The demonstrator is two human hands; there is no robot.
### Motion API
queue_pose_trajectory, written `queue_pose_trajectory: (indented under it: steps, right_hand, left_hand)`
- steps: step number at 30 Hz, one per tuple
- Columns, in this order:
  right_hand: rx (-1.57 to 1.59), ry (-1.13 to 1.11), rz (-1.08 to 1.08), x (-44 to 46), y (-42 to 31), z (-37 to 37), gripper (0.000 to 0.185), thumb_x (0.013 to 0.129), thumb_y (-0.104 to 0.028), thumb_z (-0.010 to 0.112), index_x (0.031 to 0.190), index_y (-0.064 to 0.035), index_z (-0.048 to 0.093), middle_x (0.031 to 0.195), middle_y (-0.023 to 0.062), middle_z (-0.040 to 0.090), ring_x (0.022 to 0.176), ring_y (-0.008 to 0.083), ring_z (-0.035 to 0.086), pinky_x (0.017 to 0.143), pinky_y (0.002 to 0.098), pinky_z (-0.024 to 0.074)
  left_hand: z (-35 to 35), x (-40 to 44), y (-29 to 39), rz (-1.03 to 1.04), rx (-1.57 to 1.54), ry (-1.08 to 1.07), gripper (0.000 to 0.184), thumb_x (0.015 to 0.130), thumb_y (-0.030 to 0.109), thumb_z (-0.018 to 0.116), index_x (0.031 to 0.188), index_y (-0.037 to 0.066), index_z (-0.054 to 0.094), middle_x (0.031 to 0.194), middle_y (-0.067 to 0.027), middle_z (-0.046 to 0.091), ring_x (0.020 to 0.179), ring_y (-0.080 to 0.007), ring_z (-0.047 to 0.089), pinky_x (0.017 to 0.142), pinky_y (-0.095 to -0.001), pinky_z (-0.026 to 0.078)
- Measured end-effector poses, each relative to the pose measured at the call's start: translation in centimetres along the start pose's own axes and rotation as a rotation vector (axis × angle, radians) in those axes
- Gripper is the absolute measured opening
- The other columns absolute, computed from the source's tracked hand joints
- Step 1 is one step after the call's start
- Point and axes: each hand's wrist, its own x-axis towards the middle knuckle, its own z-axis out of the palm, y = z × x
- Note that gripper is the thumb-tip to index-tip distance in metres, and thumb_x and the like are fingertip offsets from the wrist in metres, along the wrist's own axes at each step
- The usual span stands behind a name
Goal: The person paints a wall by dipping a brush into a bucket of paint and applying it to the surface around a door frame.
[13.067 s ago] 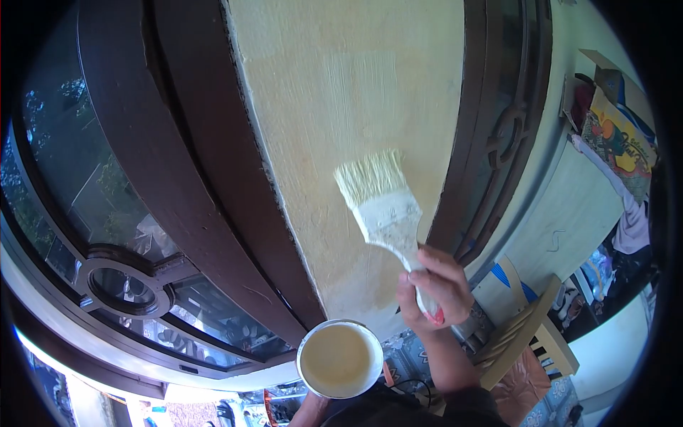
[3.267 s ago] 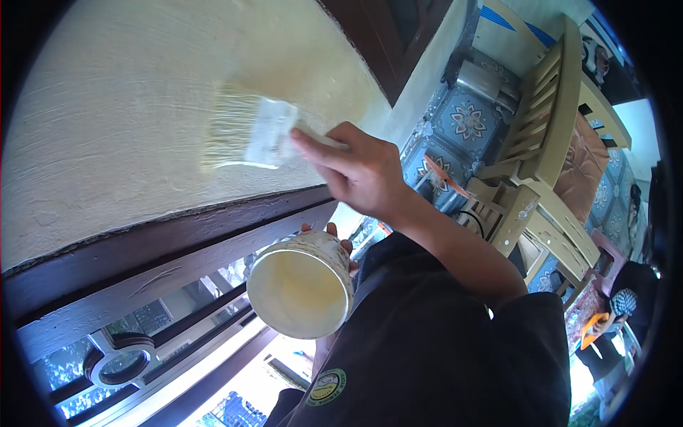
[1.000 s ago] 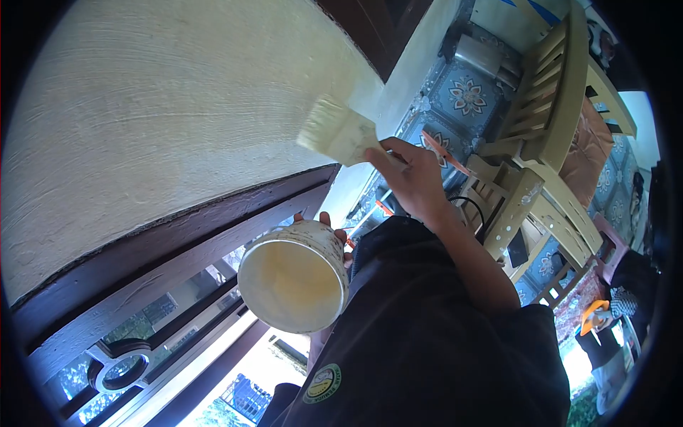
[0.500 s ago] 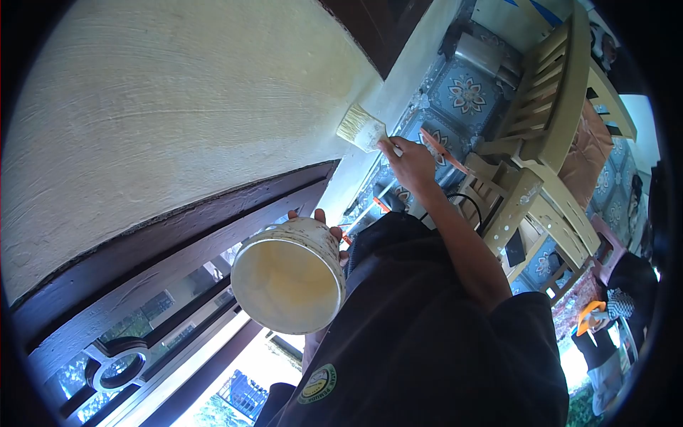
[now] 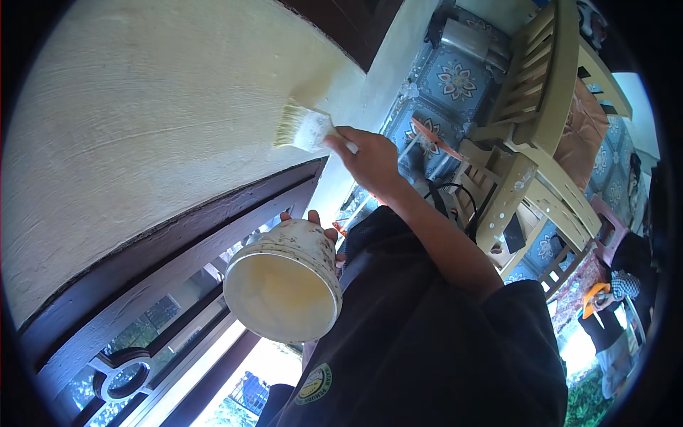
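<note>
My right hand (image 5: 370, 160) is closed around the handle of a wide paintbrush (image 5: 307, 128). The brush's pale bristles lie against the cream wall (image 5: 171, 114), near its corner. Lower down, my left hand (image 5: 331, 235) holds a white paint bucket (image 5: 302, 238) from behind; only its fingertips show over the far side. The bucket is tilted so that its mouth faces me, and pale yellow paint (image 5: 284, 295) shows inside. Dried paint specks cover the bucket's outer side.
Below the wall runs a dark wooden frame (image 5: 178, 213) with openings. At the right stand a cream slatted bench (image 5: 548, 92) and paint-spotted wooden furniture (image 5: 509, 203) on blue patterned floor tiles (image 5: 455, 82). Another person (image 5: 629, 285) with something orange is at the far right.
My right hand and the paintbrush have moved left along the wall, away from the corner edge. The bucket stays in my left hand, shifted slightly down and left.
</note>
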Motion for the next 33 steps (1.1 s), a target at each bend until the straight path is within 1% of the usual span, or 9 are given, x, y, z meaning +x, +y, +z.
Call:
queue_pose_trajectory:
  steps: [3, 6, 13, 15, 24, 27, 29, 31, 33]
  right_hand:
    - [-0.183, -0.131, 0.152, 0.1, 5.2, -0.7, 0.04, 0.099, -0.049, 0.056, 0.101, -0.0141, 0.075, 0.08, 0.0137, 0.073, 0.075, 0.0343, 0.072, 0.067, 0.0467, 0.055]
    - [-0.331, -0.245, 0.238, -0.1, 7.4, -3.0, 0.039, 0.099, -0.047, 0.059, 0.098, -0.0099, 0.073, 0.083, 0.0147, 0.073, 0.08, 0.0364, 0.073, 0.071, 0.0463, 0.0573]
    - [-0.382, -0.26, 0.2, -0.9, -1.4, -7.0, 0.027, 0.098, -0.03, 0.061, 0.101, -0.0047, 0.069, 0.086, 0.019, 0.073, 0.082, 0.0386, 0.073, 0.074, 0.0455, 0.0589]
    - [-0.399, -0.186, 0.062, -0.3, -4.4, -7.9, 0.022, 0.096, -0.024, 0.062, 0.099, -0.0027, 0.068, 0.082, 0.0187, 0.072, 0.08, 0.0373, 0.073, 0.072, 0.0455, 0.0589]
    - [-0.234, -0.117, -0.237, 1.5, -18.1, -13.4, 0.025, 0.093, -0.015, 0.07, 0.112, 0.0009, 0.07, 0.083, 0.0233, 0.068, 0.075, 0.0383, 0.068, 0.068, 0.0455, 0.0536]
    - [-0.292, -0.031, -0.398, 0.9, -19.0, -14.5, 0.029, 0.092, -0.014, 0.073, 0.116, 0.0028, 0.07, 0.086, 0.0219, 0.072, 0.074, 0.0309, 0.071, 0.068, 0.0378, 0.0552]
    - [0.035, 0.156, -0.526, 0.8, -19.4, -14.1, 0.031, 0.092, -0.012, 0.075, 0.118, 0.0051, 0.07, 0.09, 0.0188, 0.075, 0.078, 0.0205, 0.073, 0.07, 0.0302, 0.0553]
    - [0.084, 0.104, -0.547, 1.1, -20.0, -13.9, 0.032, 0.093, -0.012, 0.074, 0.119, 0.0061, 0.069, 0.093, 0.0181, 0.076, 0.082, 0.0178, 0.072, 0.072, 0.0289, 0.0552]
    - [0.1, 0.031, -0.485, 1.4, -19.8, -12.6, 0.033, 0.094, -0.014, 0.074, 0.121, 0.0056, 0.069, 0.098, 0.0187, 0.076, 0.084, 0.0183, 0.073, 0.074, 0.0294, 0.0558]
  left_hand:
    - [-0.8, 0.2, -0.1, 0.0, 0.007, -0.03, 0.07, 0.092, 0.046, 0.071, 0.152, 0.024, 0.044, 0.157, -0.0195, 0.037, 0.134, -0.0413, 0.043, 0.105, -0.0648, 0.046]
    - [-0.7, 0.2, 0.0, -0.023, 0.035, -0.028, 0.069, 0.092, 0.045, 0.071, 0.152, 0.026, 0.043, 0.156, -0.0187, 0.038, 0.135, -0.0408, 0.042, 0.105, -0.0646, 0.047]
    - [0.2, 0.2, 0.0, 0.002, 0.02, 0.005, 0.068, 0.092, 0.045, 0.071, 0.152, 0.026, 0.044, 0.155, -0.0185, 0.038, 0.135, -0.041, 0.042, 0.104, -0.064, 0.049]
    - [0.3, 0.3, 0.7, -0.091, -0.044, 0.004, 0.066, 0.086, 0.039, 0.079, 0.145, 0.025, 0.054, 0.155, -0.0132, 0.039, 0.14, -0.0418, 0.038, 0.111, -0.0659, 0.043]
    - [0.8, -0.1, 0.4, -0.008, -0.094, -0.059, 0.076, 0.085, 0.039, 0.08, 0.151, 0.022, 0.045, 0.157, -0.0186, 0.033, 0.141, -0.0457, 0.034, 0.111, -0.0681, 0.042]
    - [1.8, -0.4, -0.2, -0.029, -0.2, -0.114, 0.079, 0.085, 0.04, 0.08, 0.152, 0.019, 0.043, 0.158, -0.0197, 0.031, 0.142, -0.0464, 0.033, 0.11, -0.068, 0.043]
    - [3.1, -0.2, -0.5, 0.02, -0.106, -0.097, 0.079, 0.086, 0.039, 0.08, 0.153, 0.019, 0.042, 0.158, -0.0201, 0.03, 0.142, -0.0468, 0.034, 0.11, -0.0676, 0.043]
    - [3.1, -0.2, -0.6, 0.066, -0.006, -0.077, 0.08, 0.086, 0.039, 0.08, 0.153, 0.019, 0.04, 0.159, -0.0205, 0.029, 0.141, -0.0471, 0.034, 0.11, -0.0672, 0.044]
    - [2.0, -0.4, -0.6, 0.069, -0.192, -0.087, 0.079, 0.088, 0.038, 0.078, 0.154, 0.019, 0.038, 0.158, -0.0211, 0.03, 0.14, -0.0468, 0.037, 0.109, -0.0656, 0.046]
